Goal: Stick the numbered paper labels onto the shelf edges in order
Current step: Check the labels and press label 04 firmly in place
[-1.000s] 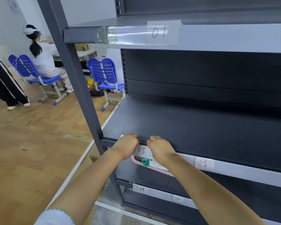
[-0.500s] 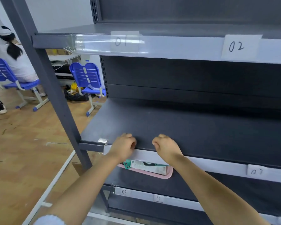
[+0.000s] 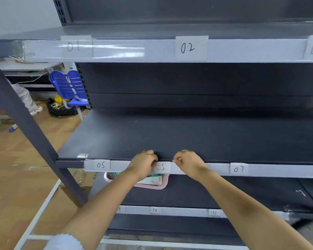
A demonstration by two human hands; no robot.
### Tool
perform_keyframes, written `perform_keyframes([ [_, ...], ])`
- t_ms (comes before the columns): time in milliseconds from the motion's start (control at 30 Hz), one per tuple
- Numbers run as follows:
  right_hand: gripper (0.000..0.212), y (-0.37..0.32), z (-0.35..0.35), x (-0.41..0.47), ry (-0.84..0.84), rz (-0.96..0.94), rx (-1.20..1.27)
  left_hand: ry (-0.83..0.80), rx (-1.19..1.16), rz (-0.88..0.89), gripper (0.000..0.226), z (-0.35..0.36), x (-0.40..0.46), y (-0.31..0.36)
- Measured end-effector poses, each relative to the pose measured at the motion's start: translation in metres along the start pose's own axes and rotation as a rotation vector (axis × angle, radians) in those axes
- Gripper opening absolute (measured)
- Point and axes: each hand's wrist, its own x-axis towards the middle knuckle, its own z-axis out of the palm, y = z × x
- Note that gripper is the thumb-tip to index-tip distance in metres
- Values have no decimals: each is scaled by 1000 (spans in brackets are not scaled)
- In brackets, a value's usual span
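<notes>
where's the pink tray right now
In the head view, the pink plastic tray sits on the dark shelf below the middle shelf's grey edge strip, left of centre, partly hidden behind the left forearm.

A blue plastic chair (image 3: 71,87) stands on the brown wooden floor (image 3: 13,170) to the left of the shelves. Beside its legs sits a black bag (image 3: 61,110) with yellow stuff (image 3: 59,101) on top. A pink tray (image 3: 152,185) with packets in it sits on the lower shelf. At far left, a person's leg (image 3: 26,98) and white shoe (image 3: 36,110) show.
</notes>
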Motion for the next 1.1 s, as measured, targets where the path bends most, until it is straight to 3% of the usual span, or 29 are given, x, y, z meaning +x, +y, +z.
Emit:
perform_keyframes([
  [633,21,-7,16,12,-20,-5,-55,4,47,-31,29,-1,0,-4],
  [1100,24,-17,17,7,-5,-129,-395,-8,150,61,23,2,6,-6],
])
